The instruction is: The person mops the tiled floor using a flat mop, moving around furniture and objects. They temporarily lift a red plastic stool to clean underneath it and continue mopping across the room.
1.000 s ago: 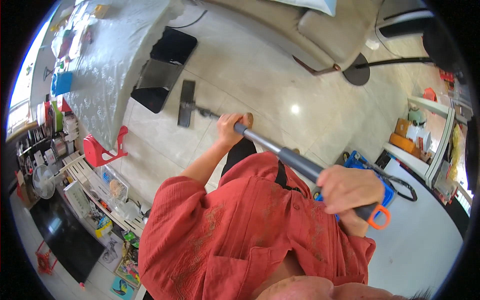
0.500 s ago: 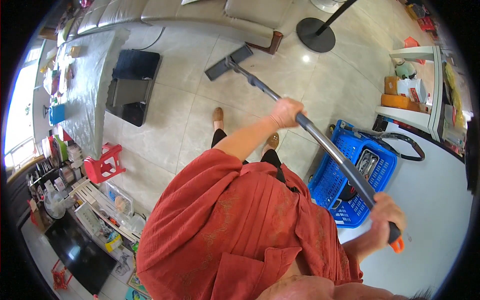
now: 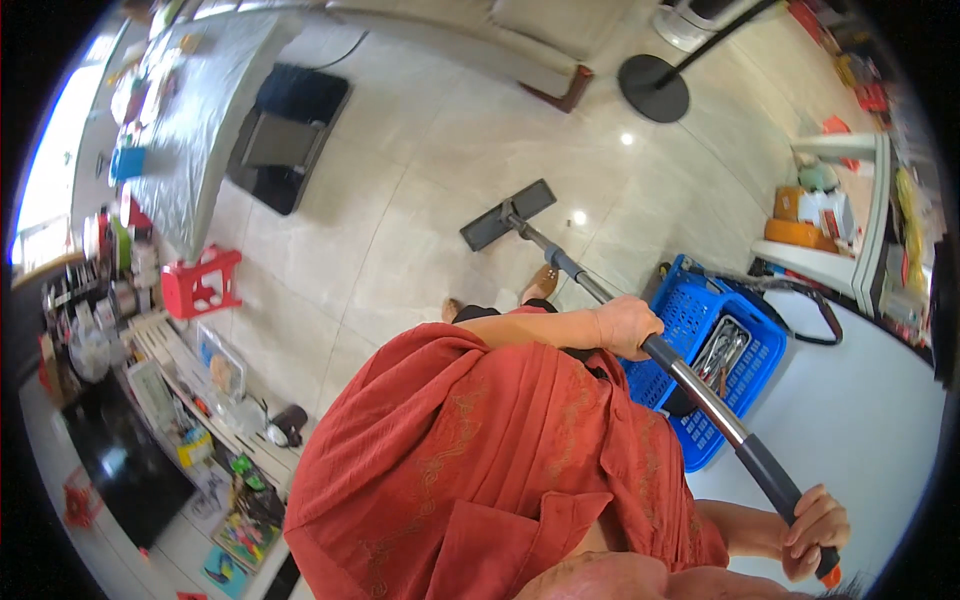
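A flat mop with a grey metal pole runs slantwise across the view. Its flat rectangular head lies on the tiled floor just ahead of my feet. Around the middle of the pole my left hand is closed, the forearm reaching across my red top. My right hand grips the dark handle near its orange-tipped end, lower and farther right. Below the pole, and partly hidden by it, stands a blue plastic basket with metal utensils inside.
A grey sofa and a round black stand base are at the far side. On the left are a cloth-covered table, a black-and-grey floor item and a red stool. White shelves stand right.
The mop head has come back from near the sofa toward my feet. Both hands have moved right and nearer with the pole. My view has shifted, and my feet look closer to me.
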{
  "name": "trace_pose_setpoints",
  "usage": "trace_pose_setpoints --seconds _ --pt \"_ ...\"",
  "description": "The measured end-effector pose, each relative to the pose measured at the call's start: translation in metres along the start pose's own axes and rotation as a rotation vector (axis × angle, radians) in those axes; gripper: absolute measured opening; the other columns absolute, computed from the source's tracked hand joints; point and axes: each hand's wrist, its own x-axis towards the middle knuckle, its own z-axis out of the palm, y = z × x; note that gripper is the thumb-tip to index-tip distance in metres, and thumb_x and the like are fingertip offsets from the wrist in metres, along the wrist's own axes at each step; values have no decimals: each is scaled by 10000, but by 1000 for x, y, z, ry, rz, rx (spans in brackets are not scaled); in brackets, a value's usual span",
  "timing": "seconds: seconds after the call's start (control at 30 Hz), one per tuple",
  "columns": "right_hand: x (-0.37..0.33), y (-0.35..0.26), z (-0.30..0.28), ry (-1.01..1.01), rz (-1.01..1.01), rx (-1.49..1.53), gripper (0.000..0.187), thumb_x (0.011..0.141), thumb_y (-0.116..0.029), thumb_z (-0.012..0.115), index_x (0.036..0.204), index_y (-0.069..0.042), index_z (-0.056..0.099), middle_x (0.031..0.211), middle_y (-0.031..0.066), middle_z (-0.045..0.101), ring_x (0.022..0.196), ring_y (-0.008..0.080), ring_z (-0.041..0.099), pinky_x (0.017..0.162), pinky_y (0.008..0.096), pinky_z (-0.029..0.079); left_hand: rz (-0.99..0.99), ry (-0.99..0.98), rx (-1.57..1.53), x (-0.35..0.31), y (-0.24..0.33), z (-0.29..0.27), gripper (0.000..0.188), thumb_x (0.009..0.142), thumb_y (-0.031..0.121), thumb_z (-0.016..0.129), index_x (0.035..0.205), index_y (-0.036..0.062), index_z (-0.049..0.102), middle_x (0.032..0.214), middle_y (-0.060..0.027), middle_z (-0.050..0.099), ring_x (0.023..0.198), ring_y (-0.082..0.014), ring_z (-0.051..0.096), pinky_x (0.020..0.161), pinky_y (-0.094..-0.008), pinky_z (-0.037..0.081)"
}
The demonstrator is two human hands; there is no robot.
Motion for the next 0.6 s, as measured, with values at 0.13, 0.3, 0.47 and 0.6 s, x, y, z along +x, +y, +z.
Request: trace_pose_setpoints --seconds 0.13,0.3,0.47,0.6 --pt "23 20 41 -63 3 103 106 868 -193 596 807 -158 516 520 -120 497 511 28 527 600 248 336 -48 236 40 -51 -21 -26 279 801 368 677 661 143 589 616 -86 609 604 -340 622 549 -455 487" --pt "65 67 121 -171 -26 189 160 850 -221 598 734 -181 495 525 -123 478 498 28 504 635 274 326 -233 407 110 -132 -66 -86 265 773 351 682 640 142 589 629 -95 622 624 -351 630 577 -464 500" --pt "82 110 241 -169 -6 264 266 807 -194 618 626 -157 427 516 -33 414 492 128 434 612 356 337 -408 596 214 -253 -112 -135 230 713 308 707 628 134 583 636 -105 626 631 -368 626 595 -475 505" --pt "71 170 347 -284 154 262 195 829 -190 560 675 -105 476 572 1 413 581 135 402 818 442 395 -602 672 288 -386 -155 -164 123 628 204 703 657 134 606 677 -108 639 700 -370 639 631 -473 514"
